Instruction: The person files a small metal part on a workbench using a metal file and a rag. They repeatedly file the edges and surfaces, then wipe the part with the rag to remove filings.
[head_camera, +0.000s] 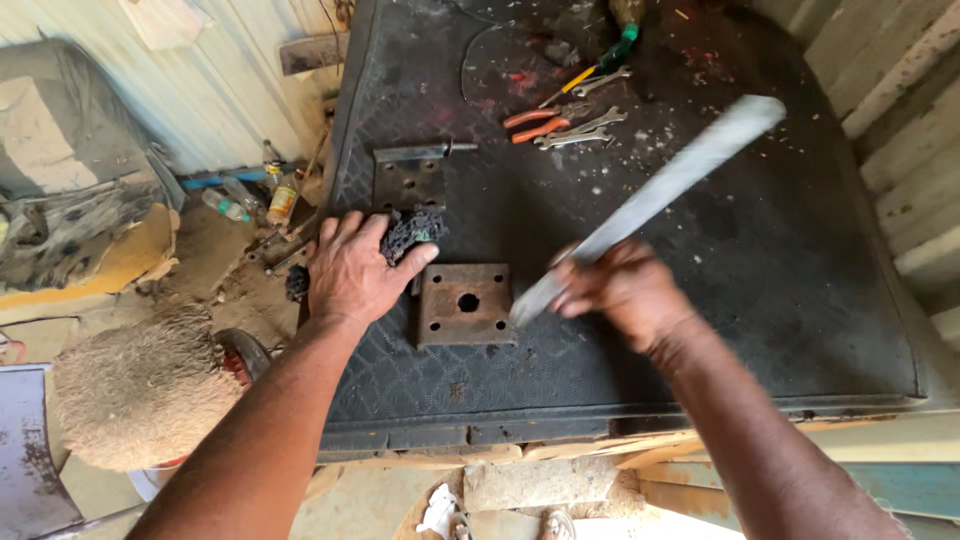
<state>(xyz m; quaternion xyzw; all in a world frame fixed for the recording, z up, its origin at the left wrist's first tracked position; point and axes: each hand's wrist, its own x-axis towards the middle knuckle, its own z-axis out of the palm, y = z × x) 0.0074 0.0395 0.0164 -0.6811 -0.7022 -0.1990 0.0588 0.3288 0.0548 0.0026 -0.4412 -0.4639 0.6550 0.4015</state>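
A rusty square metal plate (465, 304) with a centre hole and corner holes lies on the dark patterned worktop (760, 270). My left hand (355, 270) rests flat just left of the plate, its fingers on a dark crumpled rag (410, 232). My right hand (620, 290) is closed around a long flat grey metal bar (670, 185), blurred, which slants from the plate's right edge up toward the far right.
A second grey plate with holes (408, 180) lies behind the rag. Orange-handled pliers (535, 124), spanners (585, 128) and a screwdriver (590, 68) lie at the far middle. Left of the worktop are bottles (282, 198), a coarse fibre bundle (140, 385) and clutter on the floor.
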